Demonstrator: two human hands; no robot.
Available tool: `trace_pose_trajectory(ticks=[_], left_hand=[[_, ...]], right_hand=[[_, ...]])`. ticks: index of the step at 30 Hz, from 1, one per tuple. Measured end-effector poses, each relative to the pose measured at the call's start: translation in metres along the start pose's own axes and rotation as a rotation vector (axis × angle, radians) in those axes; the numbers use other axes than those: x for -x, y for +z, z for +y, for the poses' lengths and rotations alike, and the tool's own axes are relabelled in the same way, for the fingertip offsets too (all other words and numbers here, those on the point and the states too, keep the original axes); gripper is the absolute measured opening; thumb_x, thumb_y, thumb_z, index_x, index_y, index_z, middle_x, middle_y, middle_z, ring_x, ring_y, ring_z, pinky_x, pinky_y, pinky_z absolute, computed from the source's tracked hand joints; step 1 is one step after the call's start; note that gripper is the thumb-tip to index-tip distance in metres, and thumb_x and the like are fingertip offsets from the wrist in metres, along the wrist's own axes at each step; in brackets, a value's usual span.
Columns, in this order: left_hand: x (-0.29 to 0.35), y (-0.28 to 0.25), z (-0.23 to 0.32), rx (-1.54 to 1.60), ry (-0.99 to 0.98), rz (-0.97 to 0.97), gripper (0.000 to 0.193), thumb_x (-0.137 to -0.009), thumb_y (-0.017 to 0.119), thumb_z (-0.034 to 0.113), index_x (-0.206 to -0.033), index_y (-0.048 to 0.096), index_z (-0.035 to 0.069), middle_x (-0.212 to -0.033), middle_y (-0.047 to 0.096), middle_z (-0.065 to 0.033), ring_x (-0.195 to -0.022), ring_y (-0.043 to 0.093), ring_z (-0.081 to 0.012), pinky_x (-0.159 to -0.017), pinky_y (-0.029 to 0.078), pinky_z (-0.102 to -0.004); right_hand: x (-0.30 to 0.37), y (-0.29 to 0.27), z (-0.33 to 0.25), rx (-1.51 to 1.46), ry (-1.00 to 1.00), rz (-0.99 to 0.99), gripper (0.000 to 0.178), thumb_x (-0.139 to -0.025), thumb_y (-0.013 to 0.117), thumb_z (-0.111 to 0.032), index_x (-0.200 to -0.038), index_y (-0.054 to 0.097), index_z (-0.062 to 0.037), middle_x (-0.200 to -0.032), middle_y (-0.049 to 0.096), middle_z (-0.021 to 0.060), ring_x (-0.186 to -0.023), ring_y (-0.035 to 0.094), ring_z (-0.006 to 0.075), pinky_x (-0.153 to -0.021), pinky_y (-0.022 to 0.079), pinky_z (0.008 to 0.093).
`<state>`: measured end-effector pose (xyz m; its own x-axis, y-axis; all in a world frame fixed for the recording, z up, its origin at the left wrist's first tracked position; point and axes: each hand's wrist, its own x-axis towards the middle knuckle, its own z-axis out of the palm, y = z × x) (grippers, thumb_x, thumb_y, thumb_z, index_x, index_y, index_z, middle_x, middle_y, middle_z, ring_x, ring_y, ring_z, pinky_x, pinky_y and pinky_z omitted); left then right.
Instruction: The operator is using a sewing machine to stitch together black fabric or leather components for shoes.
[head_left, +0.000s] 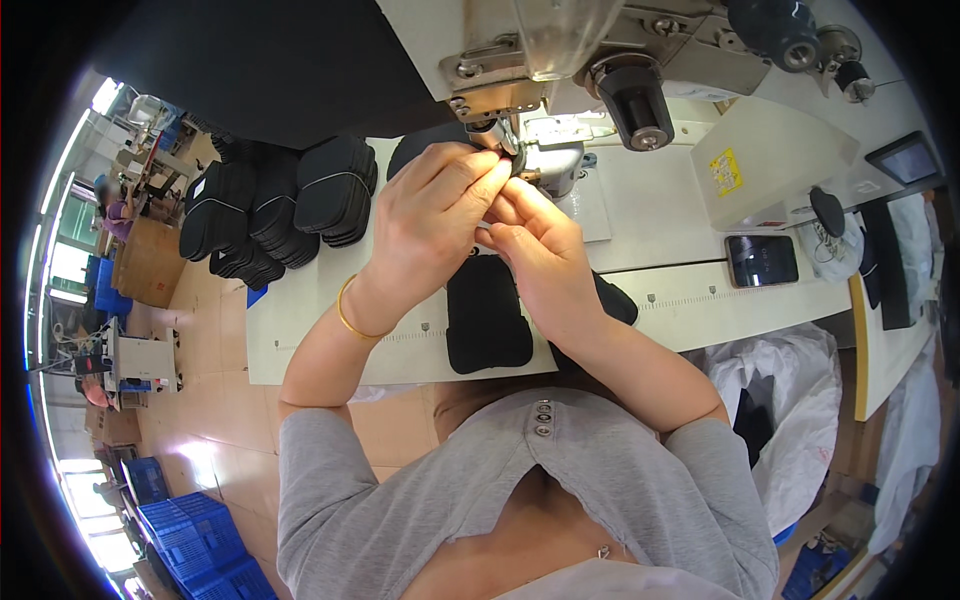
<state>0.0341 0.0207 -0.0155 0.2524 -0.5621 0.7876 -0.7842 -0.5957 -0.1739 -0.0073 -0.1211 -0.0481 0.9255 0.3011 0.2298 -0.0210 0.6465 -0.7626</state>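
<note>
Both hands are together just below the needle area of a sewing machine [490,133]. My left hand [430,215] is closed, its fingertips pinched beside the machine's foot. Against it, my right hand [545,255] is closed too, thumb and fingers pressed together. What they pinch is hidden behind the fingers. A dark rounded piece [410,150] shows past the left hand, partly covered. Below the hands, a black padded piece [488,315] lies flat on the table. A second black piece [612,300] lies partly under my right forearm.
Bundled stacks of black pieces [335,190] stand on the table's left. A phone [762,260] lies at the right of the white table [660,285], which has a ruler along its front. A white sack [800,385] hangs at right; blue crates [195,540] sit lower left.
</note>
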Motion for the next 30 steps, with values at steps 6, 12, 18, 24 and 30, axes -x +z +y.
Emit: trace_pose_trajectory(ticks=[6, 12, 18, 24, 30], left_hand=[[-0.002, 0.003, 0.002, -0.034, -0.015, 0.018, 0.036, -0.057, 0.067, 0.006, -0.092, 0.069, -0.003, -0.089, 0.066, -0.0072, -0.082, 0.064, -0.0212, -0.065, 0.055, -0.0314], [-0.003, 0.008, 0.008, -0.049, -0.053, 0.040, 0.032, -0.059, 0.068, 0.005, -0.090, 0.069, -0.003, -0.086, 0.064, -0.0077, -0.079, 0.062, -0.0215, -0.063, 0.054, -0.0322], [-0.005, 0.008, 0.014, -0.071, -0.079, 0.021, 0.031, -0.060, 0.068, 0.004, -0.091, 0.068, -0.003, -0.086, 0.063, -0.0082, -0.078, 0.061, -0.0223, -0.064, 0.053, -0.0327], [-0.004, 0.009, 0.015, -0.051, -0.124, 0.025, 0.027, -0.060, 0.067, 0.001, -0.087, 0.066, -0.003, -0.085, 0.062, -0.0083, -0.077, 0.061, -0.0229, -0.062, 0.052, -0.0332], [-0.007, 0.007, 0.020, -0.001, -0.210, 0.034, 0.020, -0.069, 0.069, -0.008, -0.089, 0.068, -0.004, -0.084, 0.064, -0.0117, -0.074, 0.063, -0.0260, -0.062, 0.052, -0.0336]], right_hand=[[-0.001, 0.001, 0.003, -0.023, -0.009, 0.026, 0.052, -0.093, 0.038, 0.005, -0.144, 0.036, 0.0080, -0.139, 0.051, 0.0156, -0.126, 0.052, 0.0177, -0.104, 0.044, 0.0306], [0.001, -0.001, 0.003, -0.029, 0.031, 0.065, 0.050, -0.090, 0.038, 0.009, -0.140, 0.040, 0.0102, -0.133, 0.056, 0.0150, -0.124, 0.053, 0.0164, -0.102, 0.042, 0.0264], [0.003, -0.001, -0.002, -0.005, 0.045, 0.070, 0.048, -0.089, 0.039, 0.009, -0.137, 0.043, 0.0103, -0.131, 0.057, 0.0140, -0.121, 0.054, 0.0155, -0.102, 0.042, 0.0264], [0.004, -0.005, 0.000, 0.043, 0.042, 0.069, 0.045, -0.090, 0.038, 0.008, -0.135, 0.045, 0.0101, -0.129, 0.058, 0.0138, -0.118, 0.056, 0.0155, -0.100, 0.044, 0.0275], [0.005, -0.007, 0.001, 0.089, 0.004, 0.074, 0.043, -0.093, 0.040, 0.005, -0.135, 0.047, 0.0086, -0.128, 0.059, 0.0126, -0.115, 0.057, 0.0148, -0.099, 0.046, 0.0283]])
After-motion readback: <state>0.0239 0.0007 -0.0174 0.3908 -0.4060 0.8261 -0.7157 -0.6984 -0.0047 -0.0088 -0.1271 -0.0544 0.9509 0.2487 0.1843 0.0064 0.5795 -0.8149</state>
